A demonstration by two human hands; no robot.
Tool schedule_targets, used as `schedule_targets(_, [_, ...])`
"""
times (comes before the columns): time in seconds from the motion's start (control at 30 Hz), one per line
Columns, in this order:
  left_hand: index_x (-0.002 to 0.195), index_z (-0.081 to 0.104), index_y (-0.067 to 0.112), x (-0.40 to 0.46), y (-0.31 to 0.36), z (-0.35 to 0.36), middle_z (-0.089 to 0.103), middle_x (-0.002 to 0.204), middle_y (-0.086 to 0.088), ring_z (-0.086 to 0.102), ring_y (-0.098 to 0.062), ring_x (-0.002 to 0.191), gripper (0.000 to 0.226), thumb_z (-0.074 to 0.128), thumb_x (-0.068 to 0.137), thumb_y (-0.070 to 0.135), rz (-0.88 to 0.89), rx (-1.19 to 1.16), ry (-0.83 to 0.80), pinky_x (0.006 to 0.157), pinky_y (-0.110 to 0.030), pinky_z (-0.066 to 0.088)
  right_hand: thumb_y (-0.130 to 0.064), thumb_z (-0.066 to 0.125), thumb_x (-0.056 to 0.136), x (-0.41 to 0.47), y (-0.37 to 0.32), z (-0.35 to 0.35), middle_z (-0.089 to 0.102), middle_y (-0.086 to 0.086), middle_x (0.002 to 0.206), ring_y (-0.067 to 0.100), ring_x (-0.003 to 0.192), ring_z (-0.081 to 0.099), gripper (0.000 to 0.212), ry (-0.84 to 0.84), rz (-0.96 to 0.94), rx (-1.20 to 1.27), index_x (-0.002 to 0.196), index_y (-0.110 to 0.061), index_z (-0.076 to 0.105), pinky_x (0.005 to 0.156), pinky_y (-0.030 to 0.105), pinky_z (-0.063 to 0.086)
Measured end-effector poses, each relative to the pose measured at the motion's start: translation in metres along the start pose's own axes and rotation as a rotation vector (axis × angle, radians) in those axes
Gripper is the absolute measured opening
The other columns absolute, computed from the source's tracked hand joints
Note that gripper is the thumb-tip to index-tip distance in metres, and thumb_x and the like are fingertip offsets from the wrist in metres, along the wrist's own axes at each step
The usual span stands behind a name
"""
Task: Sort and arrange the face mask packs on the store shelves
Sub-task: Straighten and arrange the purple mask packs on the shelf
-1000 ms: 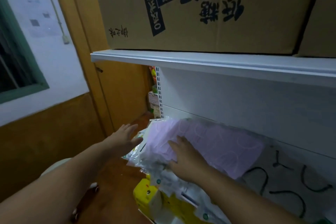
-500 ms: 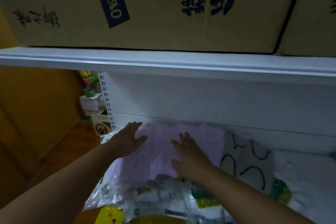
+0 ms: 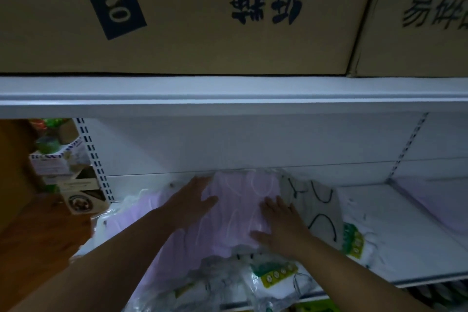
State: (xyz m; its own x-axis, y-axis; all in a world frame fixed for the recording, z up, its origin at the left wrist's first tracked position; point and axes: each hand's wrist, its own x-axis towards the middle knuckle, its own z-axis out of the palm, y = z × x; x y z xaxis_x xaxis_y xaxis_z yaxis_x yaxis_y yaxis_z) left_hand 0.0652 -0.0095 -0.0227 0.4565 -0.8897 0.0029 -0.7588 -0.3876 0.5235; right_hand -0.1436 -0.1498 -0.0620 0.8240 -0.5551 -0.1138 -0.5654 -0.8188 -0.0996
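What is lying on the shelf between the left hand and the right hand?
In the head view, the pale purple mask pack spans the gap between the left hand and right hand.

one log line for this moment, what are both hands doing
left hand: flat on purple mask pack | right hand: flat on same pack | pack: on white shelf, beside grey mask pack

top shelf (image 3: 228, 94): two cardboard boxes (image 3: 202, 20) side by side on it
lower shelf (image 3: 417, 240): mask packs (image 3: 240, 200) piled at its left end, up against the back panel
left hand (image 3: 188, 204): flat on the pile's left side
right hand (image 3: 283, 225): flat on its right side
far left: small boxes (image 3: 76, 185) stacked past the shelf upright
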Motion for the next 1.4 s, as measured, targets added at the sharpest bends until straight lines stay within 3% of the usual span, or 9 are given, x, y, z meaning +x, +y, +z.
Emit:
schedule_targets(0.13, [0.129,0.059,0.014,-0.002,0.011,0.006,0.059,0.133,-0.004,0.055,-0.018,0.121,0.036,0.059,0.094,0.020,-0.039,-0.167,0.254,0.094,-0.016,0.035,-0.060,0.044,0.090,0.003,-0.001,-0.003,0.040,0.002,0.147,0.024,0.136,0.034,0.067,0.154,-0.050,0.060,0.143,-0.019,0.036,0.110,0.034,0.024])
schedule_targets(0.23, [0.093,0.073,0.010,-0.005,0.029,0.003,0.072,0.092,-0.011,0.065,-0.025,0.091,0.013,0.060,0.091,0.008,-0.164,-0.662,0.319,0.084,-0.032,0.050,-0.050,0.044,0.095,-0.002,-0.010,-0.015,0.056,0.002,0.127,0.021,0.115,0.052,0.048,0.302,-0.032,0.192,0.135,-0.022,0.047,0.094,0.028,0.039])
schedule_targets(0.37, [0.091,0.066,0.007,-0.019,0.044,-0.006,0.068,0.074,-0.011,0.062,-0.022,0.064,0.030,0.050,0.095,0.032,-0.377,-1.305,0.012,0.063,-0.031,0.050,-0.043,0.053,0.094,-0.015,-0.043,-0.029,0.055,0.005,0.133,0.021,0.120,0.051,0.050,0.440,-0.185,0.464,0.137,-0.018,0.048,0.097,0.027,0.036])
schedule_targets(0.5, [0.079,0.074,-0.003,-0.036,0.038,-0.003,0.065,0.090,-0.022,0.064,-0.031,0.076,0.055,0.043,0.087,0.042,-0.390,-1.509,-0.249,0.064,-0.032,0.053,-0.047,0.056,0.091,-0.019,-0.076,-0.031,0.030,0.008,0.154,0.022,0.142,0.025,0.071,0.272,-0.397,0.354,0.148,-0.013,0.030,0.114,0.028,0.018])
schedule_targets(0.63, [0.119,0.062,-0.006,-0.044,0.023,0.002,0.064,0.119,-0.023,0.060,-0.035,0.107,0.043,0.050,0.085,0.019,-0.573,-1.463,-0.090,0.100,-0.044,0.043,-0.051,0.048,0.094,-0.017,-0.078,-0.025,0.001,-0.003,0.161,0.011,0.147,-0.003,0.078,0.122,-0.448,0.326,0.153,-0.018,0.011,0.112,0.019,-0.003])
schedule_targets(0.77, [0.115,0.061,-0.006,-0.051,0.014,-0.007,0.069,0.103,-0.024,0.064,-0.036,0.090,0.036,0.050,0.090,0.017,-0.645,-1.409,-0.046,0.074,-0.041,0.048,-0.046,0.032,0.100,-0.006,-0.053,-0.024,-0.013,0.002,0.160,0.017,0.147,-0.011,0.067,0.114,-0.259,0.278,0.153,-0.018,0.001,0.117,0.031,-0.005])
schedule_targets(0.9, [0.110,0.062,-0.003,-0.059,0.006,-0.011,0.072,0.091,-0.022,0.066,-0.037,0.083,0.030,0.053,0.093,0.020,-0.651,-1.393,-0.009,0.072,-0.044,0.051,-0.062,0.028,0.095,0.004,-0.016,-0.013,-0.017,0.008,0.159,0.026,0.147,-0.014,0.080,0.002,-0.019,0.044,0.153,-0.017,-0.005,0.118,0.048,-0.004])
schedule_targets(1.17, [0.109,0.064,0.001,-0.068,0.007,-0.010,0.073,0.093,-0.020,0.071,-0.034,0.075,0.026,0.052,0.089,0.013,-0.602,-1.357,-0.068,0.066,-0.040,0.053,-0.062,0.035,0.093,0.004,-0.002,0.003,0.007,0.000,0.161,0.017,0.148,0.005,0.075,0.036,-0.037,0.105,0.153,-0.021,0.014,0.118,0.045,0.004])
schedule_targets(1.4, [0.116,0.061,0.002,-0.071,0.012,-0.006,0.072,0.097,-0.019,0.069,-0.035,0.083,0.031,0.052,0.087,0.010,-0.580,-1.352,-0.040,0.071,-0.040,0.053,-0.042,0.040,0.099,-0.007,-0.022,-0.035,0.050,0.003,0.139,0.017,0.119,0.052,0.047,0.257,-0.008,0.436,0.142,-0.022,0.039,0.097,0.028,0.042])
